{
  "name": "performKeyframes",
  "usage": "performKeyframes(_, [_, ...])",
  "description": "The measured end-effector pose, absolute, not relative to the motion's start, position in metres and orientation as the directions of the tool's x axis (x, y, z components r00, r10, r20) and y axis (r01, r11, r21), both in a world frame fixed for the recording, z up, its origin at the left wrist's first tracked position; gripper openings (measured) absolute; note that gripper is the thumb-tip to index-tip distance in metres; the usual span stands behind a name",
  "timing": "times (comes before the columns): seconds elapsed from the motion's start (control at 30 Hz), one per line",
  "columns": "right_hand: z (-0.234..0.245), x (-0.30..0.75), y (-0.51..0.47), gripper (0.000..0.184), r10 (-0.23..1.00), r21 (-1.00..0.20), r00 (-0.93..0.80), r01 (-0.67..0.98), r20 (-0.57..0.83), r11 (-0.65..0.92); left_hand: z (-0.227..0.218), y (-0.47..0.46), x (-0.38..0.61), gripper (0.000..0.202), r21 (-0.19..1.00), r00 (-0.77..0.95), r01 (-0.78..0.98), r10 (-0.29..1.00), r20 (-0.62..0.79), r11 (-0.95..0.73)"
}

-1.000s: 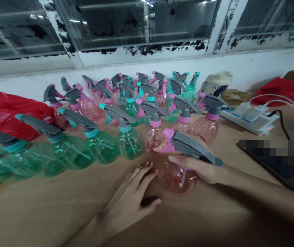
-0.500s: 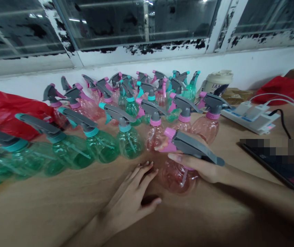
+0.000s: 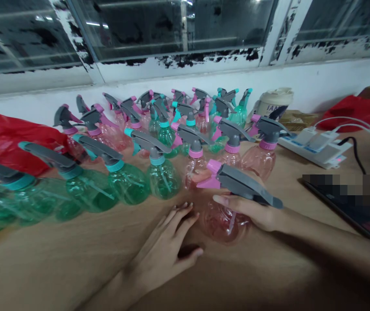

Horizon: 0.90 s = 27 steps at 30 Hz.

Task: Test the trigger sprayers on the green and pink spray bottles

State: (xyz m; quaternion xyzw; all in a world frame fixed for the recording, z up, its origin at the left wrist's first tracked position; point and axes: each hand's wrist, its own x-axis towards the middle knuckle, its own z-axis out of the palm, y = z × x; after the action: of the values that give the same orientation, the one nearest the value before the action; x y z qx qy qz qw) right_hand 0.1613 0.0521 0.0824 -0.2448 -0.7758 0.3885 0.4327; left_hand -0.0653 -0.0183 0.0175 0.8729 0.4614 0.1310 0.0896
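My right hand (image 3: 253, 211) is wrapped round the neck of a pink spray bottle (image 3: 222, 222) with a grey trigger head (image 3: 243, 185) and pink nozzle; the bottle stands on the wooden table (image 3: 58, 263). My left hand (image 3: 165, 250) lies flat on the table just left of that bottle, fingers spread, fingertips near its base, holding nothing. Behind them stand several green spray bottles (image 3: 161, 177) and several pink spray bottles (image 3: 261, 157) in rows reaching back to the wall.
A red plastic bag (image 3: 13, 144) lies at the left, another red bag (image 3: 350, 110) at the far right. A white power strip (image 3: 316, 149) with cables, a white tub (image 3: 274, 106) and a dark flat device (image 3: 360, 207) sit at the right.
The pink bottle in my right hand has shifted very slightly; my left hand has stayed flat on the table.
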Motion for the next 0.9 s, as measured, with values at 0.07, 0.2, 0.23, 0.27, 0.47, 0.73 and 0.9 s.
performKeyframes(0.07, [0.085,0.16,0.051,0.026,0.723,-0.831,-0.499,0.011,0.477,0.556,0.018,-0.018,-0.066,0.061,0.275,0.543,0.78,0.827,0.147,-0.562])
performKeyframes(0.2, [0.095,0.158,0.049,0.011,0.731,-0.825,-0.504,0.061,0.46,0.562,0.018,-0.018,-0.066,0.061,0.262,0.552,0.776,0.819,0.157,-0.573])
performKeyframes(0.23, [0.098,0.158,0.049,0.01,0.726,-0.817,-0.51,0.075,0.461,0.572,0.019,-0.018,-0.067,0.061,0.257,0.553,0.777,0.818,0.159,-0.575])
performKeyframes(0.27, [0.1,0.157,0.048,0.011,0.722,-0.81,-0.51,0.08,0.467,0.58,0.019,-0.018,-0.067,0.061,0.252,0.552,0.778,0.818,0.164,-0.576])
performKeyframes(0.47, [0.1,0.158,0.047,0.012,0.736,-0.821,-0.488,0.067,0.469,0.567,0.017,-0.018,-0.066,0.061,0.268,0.547,0.772,0.817,0.182,-0.576])
performKeyframes(0.73, [0.1,0.158,0.048,0.013,0.727,-0.816,-0.49,0.055,0.481,0.576,0.019,-0.018,-0.066,0.06,0.255,0.555,0.772,0.813,0.175,-0.582])
performKeyframes(0.9, [0.098,0.159,0.05,0.015,0.695,-0.814,-0.532,0.017,0.484,0.58,0.02,-0.018,-0.065,0.059,0.244,0.55,0.78,0.817,0.172,-0.577])
